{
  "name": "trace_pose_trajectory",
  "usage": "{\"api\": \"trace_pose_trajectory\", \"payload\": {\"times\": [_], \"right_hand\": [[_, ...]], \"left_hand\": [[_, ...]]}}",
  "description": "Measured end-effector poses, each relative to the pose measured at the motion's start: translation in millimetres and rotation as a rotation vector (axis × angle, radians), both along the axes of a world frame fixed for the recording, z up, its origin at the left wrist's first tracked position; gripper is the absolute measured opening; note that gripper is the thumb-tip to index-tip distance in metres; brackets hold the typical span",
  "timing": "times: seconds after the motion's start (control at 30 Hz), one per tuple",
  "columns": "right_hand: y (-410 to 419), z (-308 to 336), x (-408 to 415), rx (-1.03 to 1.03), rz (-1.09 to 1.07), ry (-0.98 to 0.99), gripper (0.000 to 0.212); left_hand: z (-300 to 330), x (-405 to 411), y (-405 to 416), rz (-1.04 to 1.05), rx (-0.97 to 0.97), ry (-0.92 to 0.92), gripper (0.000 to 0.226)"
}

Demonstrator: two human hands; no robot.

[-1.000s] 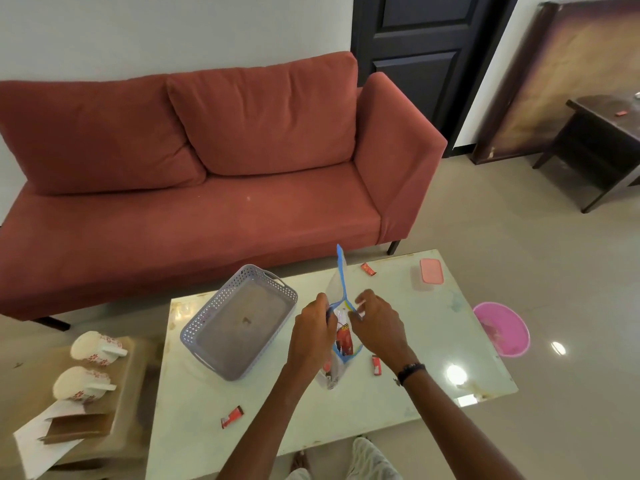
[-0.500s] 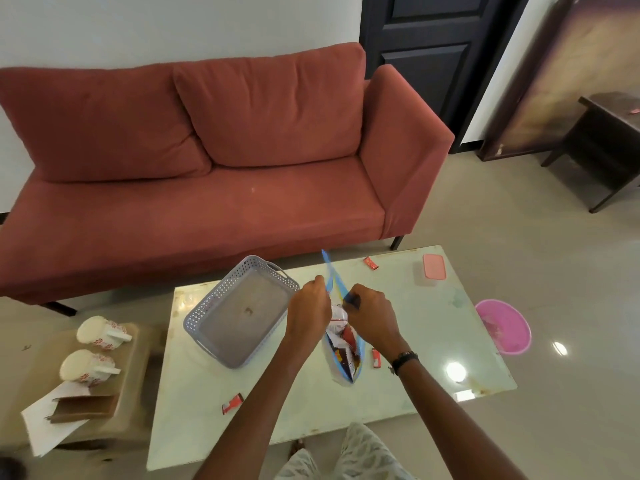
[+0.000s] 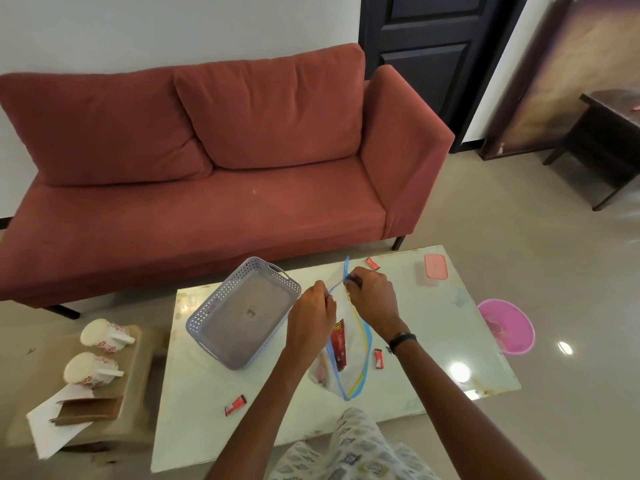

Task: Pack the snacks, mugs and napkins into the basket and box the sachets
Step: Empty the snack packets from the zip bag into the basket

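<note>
Both my arms reach over the table (image 3: 433,327); my left hand (image 3: 311,323) and right hand (image 3: 372,297) pinch the zip bag's (image 3: 349,372) blue rim, fingers clamped.

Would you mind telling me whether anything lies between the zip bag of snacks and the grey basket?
Nothing visible does: the zip bag, held by both hands, hangs right beside the basket, whose open top is unobstructed.

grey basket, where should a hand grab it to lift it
By a cut-out handle in a short end wall, the near one or the far one. The basket lies flat and open-topped on the table, so come from above.
</note>
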State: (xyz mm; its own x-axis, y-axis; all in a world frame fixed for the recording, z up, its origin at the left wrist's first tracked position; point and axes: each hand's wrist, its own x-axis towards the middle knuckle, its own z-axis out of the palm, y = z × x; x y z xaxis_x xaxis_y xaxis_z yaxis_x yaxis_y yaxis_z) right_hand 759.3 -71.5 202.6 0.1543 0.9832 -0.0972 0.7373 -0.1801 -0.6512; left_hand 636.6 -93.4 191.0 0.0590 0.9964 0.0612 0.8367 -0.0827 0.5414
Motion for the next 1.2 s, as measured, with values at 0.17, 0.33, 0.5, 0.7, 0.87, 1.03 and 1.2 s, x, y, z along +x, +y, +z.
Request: {"api": "trace_pose_trajectory", "payload": {"times": [0.17,0.33,0.5,0.7,0.87,1.03,1.2], "right_hand": [[-7.9,-1.6,-6.4,0.039,0.051,0.086,0.013],[-10.2,5.3,5.7,0.028,-0.049,0.060,0.014],[-7.2,11.3,27.6,0.020,-0.133,-0.002,0.014],[-7.1,9.1,28.8,0.005,-0.122,-0.043,0.015],[-6.9,8.1,28.8,0.034,-0.097,-0.022,0.010],[-21.6,20.8,18.8,0.366,-0.049,0.010,0.013],[-25.9,15.4,2.1,-0.043,0.180,-0.037,0.015]], "left_hand": [[-2.9,-1.1,0.5,0.025,0.077,0.058,0.020],[-3.9,-5.3,8.4,0.087,0.020,-0.048,0.019],[-5.7,-13.3,20.9,0.132,-0.081,-0.252,0.017],[2.1,-14.3,27.1,0.141,-0.206,-0.412,0.018],[7.7,-13.3,25.2,0.159,-0.198,-0.402,0.020],[8.8,-14.6,21.1,0.205,-0.152,-0.393,0.020],[9.9,-16.7,14.9,0.214,-0.098,-0.388,0.019]]}}
